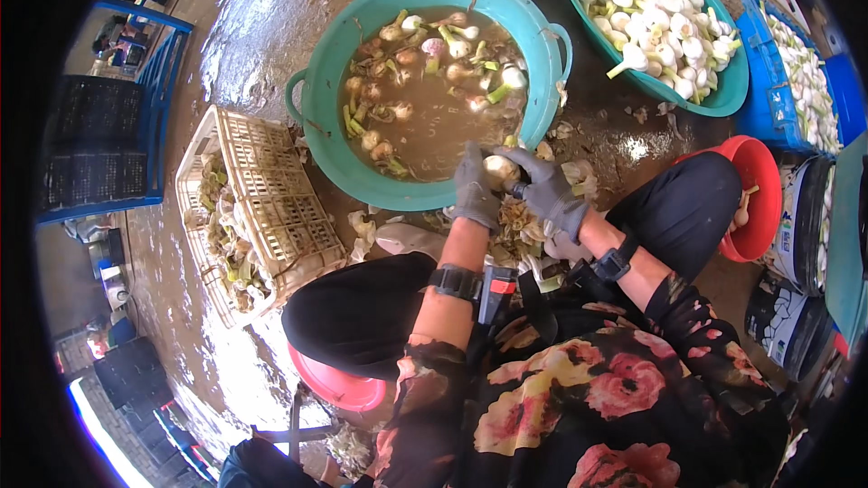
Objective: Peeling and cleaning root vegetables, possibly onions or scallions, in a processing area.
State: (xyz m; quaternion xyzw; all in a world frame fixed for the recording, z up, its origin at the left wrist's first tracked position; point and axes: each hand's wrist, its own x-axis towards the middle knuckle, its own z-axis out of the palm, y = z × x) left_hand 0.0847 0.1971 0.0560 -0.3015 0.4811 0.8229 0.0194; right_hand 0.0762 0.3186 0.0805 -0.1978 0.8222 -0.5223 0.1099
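Note:
My left hand (477, 188) and my right hand (550, 191) both wear grey gloves. Between them they hold a garlic bulb (500, 172) just over the near rim of a green plastic tub (400, 198). A dark object, perhaps a tool's handle, shows at my right fingers; the rest of it is hidden. Muddy water (441, 139) fills the tub's bottom, with unpeeled garlic bulbs (400, 112) floating in it. Peeled skins and leaves (517, 224) lie below my hands. Upper right, another green tub (736, 91) is heaped with clean white garlic bulbs (668, 27).
A tilted cream plastic crate (298, 200) of garlic scraps stands at left. At right are a red bucket (766, 217) holding garlic and a blue crate (759, 81) full of white bulbs. A pink basin (346, 386) sits by my left knee. The floor (251, 47) looks wet.

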